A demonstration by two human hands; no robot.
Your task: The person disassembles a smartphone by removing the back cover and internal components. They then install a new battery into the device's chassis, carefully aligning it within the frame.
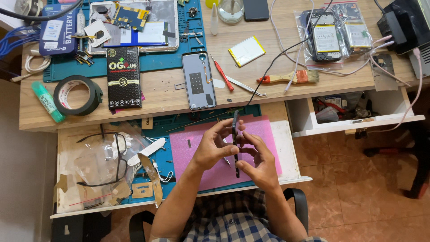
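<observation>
Tape roll (77,95) lay far left on desk (268,54). Left hand (214,146) and right hand (260,162) both gripped dark phone (235,143), held edge-on above pink mat (268,134) on near pull-out shelf. Paintbrush (289,78) rested far right.

Can't really see the phone (235,143) since it's edge-on between the left hand (214,150) and right hand (260,162), so its face is hidden. The pink mat (197,148) is partly covered by both hands. The black device (405,22) top right is cut off, and the open drawer (354,112) is just a jumble.
</observation>
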